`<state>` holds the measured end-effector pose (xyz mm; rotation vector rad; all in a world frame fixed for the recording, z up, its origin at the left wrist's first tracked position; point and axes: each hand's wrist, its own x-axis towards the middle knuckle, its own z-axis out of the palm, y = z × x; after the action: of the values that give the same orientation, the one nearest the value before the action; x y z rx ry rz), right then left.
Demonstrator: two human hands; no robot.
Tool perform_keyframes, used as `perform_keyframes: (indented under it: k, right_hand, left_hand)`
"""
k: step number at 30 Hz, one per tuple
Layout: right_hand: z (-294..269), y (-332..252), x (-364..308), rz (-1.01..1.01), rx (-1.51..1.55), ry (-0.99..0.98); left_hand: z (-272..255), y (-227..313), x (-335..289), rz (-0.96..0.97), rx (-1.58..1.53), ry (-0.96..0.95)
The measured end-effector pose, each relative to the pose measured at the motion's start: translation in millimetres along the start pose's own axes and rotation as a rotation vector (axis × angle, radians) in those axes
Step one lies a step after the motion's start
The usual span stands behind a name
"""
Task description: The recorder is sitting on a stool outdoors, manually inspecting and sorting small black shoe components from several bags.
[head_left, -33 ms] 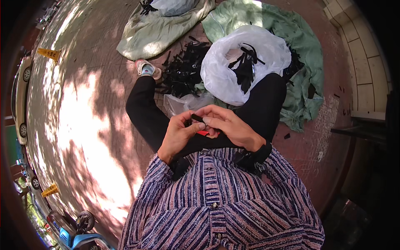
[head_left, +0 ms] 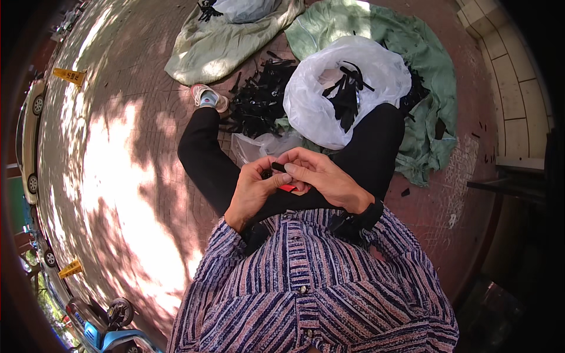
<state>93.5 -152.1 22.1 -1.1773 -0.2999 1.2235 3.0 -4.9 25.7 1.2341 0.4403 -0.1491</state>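
Note:
Over my lap, my left hand [head_left: 259, 183] and my right hand [head_left: 321, 175] meet with bent fingers. Both pinch a short black strip [head_left: 278, 167], its upper end showing between the thumbs and forefingers. A small red piece [head_left: 288, 187] peeks out below the left thumb, mostly covered by the fingers; what kind of thing it is cannot be made out. Just beyond the hands lies a crumpled clear plastic bag [head_left: 259, 145]. Past my right knee, a white plastic bag [head_left: 306, 112] stands open with black strap-like pieces [head_left: 346, 97] in it.
Left of the white bag, a heap of black pieces [head_left: 259, 97] lies on the paving near my shoe [head_left: 207, 99]. A green woven sheet [head_left: 432, 76] spreads under the bag, with a pale sack [head_left: 212, 53] farther off. Tiled steps [head_left: 506, 76] edge the right; a blue scooter [head_left: 112, 338] stands lower left.
My fingers have shifted very slightly around the black strip. Everything else stays as it was.

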Motion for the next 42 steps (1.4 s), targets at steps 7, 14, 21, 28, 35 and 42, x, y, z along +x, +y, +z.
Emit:
perform_keyframes:
  k: [7, 14, 21, 28, 35, 42]
  right_hand:
    - [5.8, 3.4, 7.1, -0.072, 0.215, 0.100]
    - [-8.0, 0.7, 3.2, -0.005, 0.268, 0.056]
    - [-14.3, -1.6, -0.6, 0.001, 0.190, 0.089]
    - [-17.7, 8.5, -0.2, 0.137, 0.113, -0.006]
    - [-20.3, 3.0, 0.2, 0.112, 0.029, -0.059]
    - [-17.2, 17.8, 9.6, -0.075, -0.184, 0.154]
  left_hand:
    - [7.3, -26.9, 4.1, 0.203, -0.041, 0.113]
    - [9.2, -26.5, 4.2, 0.355, 0.083, 0.107]
    - [8.4, -25.4, 8.3, 0.406, 0.179, 0.059]
    - [5.0, -23.8, 4.2, 0.428, 0.376, 0.016]
    - [1.6, -29.2, 7.3, 0.355, 0.206, 0.075]
    - [1.8, -34.2, 15.9, -0.049, -0.190, -0.087]
